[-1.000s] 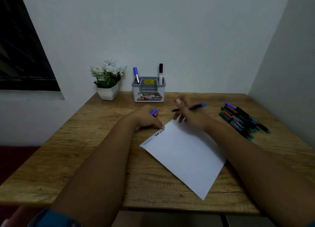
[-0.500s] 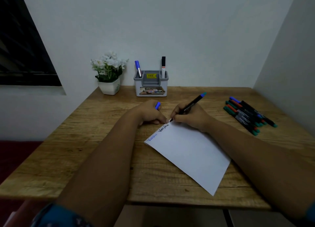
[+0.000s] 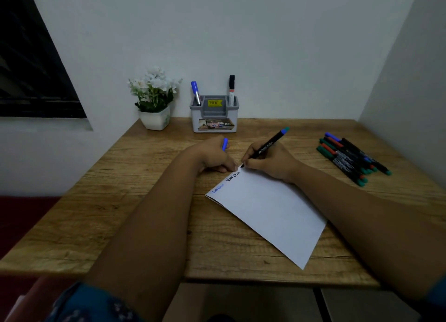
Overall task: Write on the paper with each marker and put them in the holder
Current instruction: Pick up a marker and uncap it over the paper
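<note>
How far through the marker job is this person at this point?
Done: two markers stand in the holder, and the paper bears two written words, one blue, one black. In hand: the right hand holds a third marker with its tip at the paper's top edge, while the left hand grips a blue cap. Left: the pile of markers on the table.

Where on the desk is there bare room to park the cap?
Bare wood lies left of the left hand, between the flower pot and the desk's left edge, and along the near edge below the paper. The right side is crowded by the loose markers.
</note>
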